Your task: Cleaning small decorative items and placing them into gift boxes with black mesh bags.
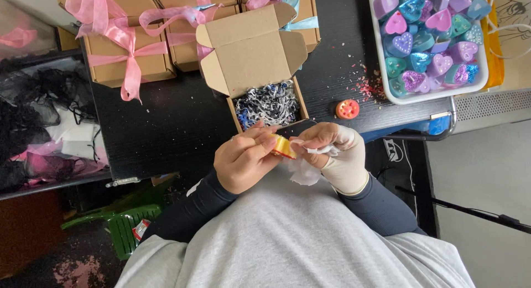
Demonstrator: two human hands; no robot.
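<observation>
My left hand (246,158) and my right hand (332,152), which wears a torn pale glove, meet just in front of the table edge. Between them they pinch a small yellow and red piece (285,148), with white tissue paper (304,172) bunched under the right hand's fingers. Right behind the hands an open brown cardboard box (251,50) sits on the black table (166,122), its lid up and its bottom filled with black and white shredded paper (268,105).
Several closed brown boxes tied with pink ribbon (124,50) stand at the back left. A white tray (387,72) of glittery heart-shaped pieces is at the right. A small round orange piece (347,109) and pink crumbs lie beside it. Black netting is piled left of the table.
</observation>
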